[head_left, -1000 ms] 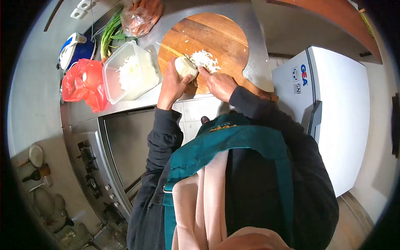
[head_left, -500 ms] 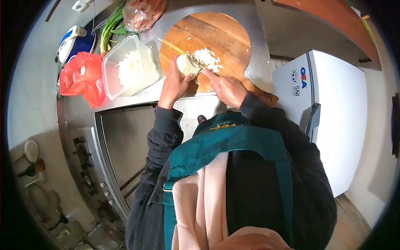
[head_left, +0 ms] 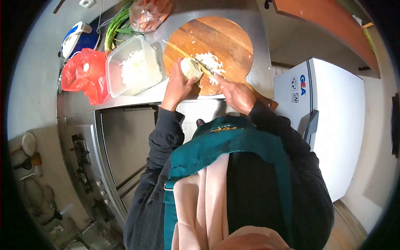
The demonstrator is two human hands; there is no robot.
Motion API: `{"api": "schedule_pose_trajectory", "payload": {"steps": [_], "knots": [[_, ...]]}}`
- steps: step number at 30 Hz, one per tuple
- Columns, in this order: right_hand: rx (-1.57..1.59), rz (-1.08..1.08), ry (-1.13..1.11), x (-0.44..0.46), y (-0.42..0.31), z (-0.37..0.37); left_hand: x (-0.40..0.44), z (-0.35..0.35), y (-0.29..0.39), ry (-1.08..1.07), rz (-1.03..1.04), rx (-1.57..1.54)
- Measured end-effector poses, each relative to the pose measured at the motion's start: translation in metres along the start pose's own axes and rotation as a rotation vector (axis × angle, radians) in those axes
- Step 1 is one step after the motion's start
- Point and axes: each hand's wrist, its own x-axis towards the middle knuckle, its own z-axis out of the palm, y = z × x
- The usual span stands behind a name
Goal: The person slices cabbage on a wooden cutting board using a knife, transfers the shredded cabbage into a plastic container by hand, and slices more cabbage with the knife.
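Note:
A pale piece of cabbage (head_left: 191,69) rests on the round wooden cutting board (head_left: 212,31). My left hand (head_left: 178,86) is wrapped round its left and near side, pressing it to the board. In my right hand (head_left: 237,93) is a knife (head_left: 204,66), its blade slanting up and left along the cabbage's cut side. White cabbage shreds (head_left: 213,62) lie piled just beyond the blade, with a few strays around it. My right fingers cover the knife's handle.
Left of the board stands a clear plastic tub (head_left: 111,79) with shredded cabbage. Around it are a red plastic bag (head_left: 85,73), green onions (head_left: 118,27) and a clear bag with orange contents (head_left: 150,16). A stove (head_left: 89,146) sits left, a white freezer (head_left: 337,116) right.
The view has shifted slightly, so the counter appears lower and farther right. My right hand has moved a little away from the cabbage, and more of the blade shows. My left hand keeps its hold.

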Motion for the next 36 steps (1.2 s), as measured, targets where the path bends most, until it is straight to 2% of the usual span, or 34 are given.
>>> {"api": "schedule_pose_trajectory", "payload": {"steps": [6, 9, 12, 15, 17, 19, 20, 27, 30, 34, 36], "knots": [[0.107, 0.028, -0.042, 0.008, -0.009, 0.005, -0.002, 0.001, 0.000, -0.007, -0.012, 0.022], [0.120, -0.052, 0.013, 0.023, 0.001, 0.027, -0.003, 0.003, -0.003, 0.007, 0.047, 0.033], [-0.092, -0.043, 0.011, 0.026, -0.001, 0.033, -0.004, 0.004, 0.002, 0.018, -0.019, 0.059], [-0.050, -0.050, 0.004, -0.001, 0.000, 0.025, -0.003, 0.000, 0.005, 0.013, -0.047, 0.053], [-0.104, 0.017, -0.055, -0.004, 0.007, 0.021, -0.005, 0.002, 0.004, 0.016, -0.026, 0.040], [0.026, -0.121, 0.044, 0.008, 0.014, 0.010, -0.005, 0.003, 0.004, 0.002, -0.069, 0.045], [0.138, -0.130, 0.063, 0.011, 0.014, 0.004, -0.005, 0.005, 0.000, 0.020, -0.031, 0.050], [0.254, -0.136, 0.105, 0.018, 0.005, 0.022, -0.006, 0.003, -0.002, -0.006, 0.020, 0.086], [-0.050, -0.028, -0.084, 0.033, 0.000, 0.030, -0.006, 0.004, 0.005, -0.007, -0.059, 0.090], [-0.096, -0.121, 0.010, 0.019, 0.004, 0.031, -0.007, 0.009, 0.000, 0.010, -0.042, 0.108], [-0.185, 0.011, -0.124, -0.002, -0.002, 0.020, -0.006, 0.008, 0.003, 0.039, -0.055, 0.125]]}}
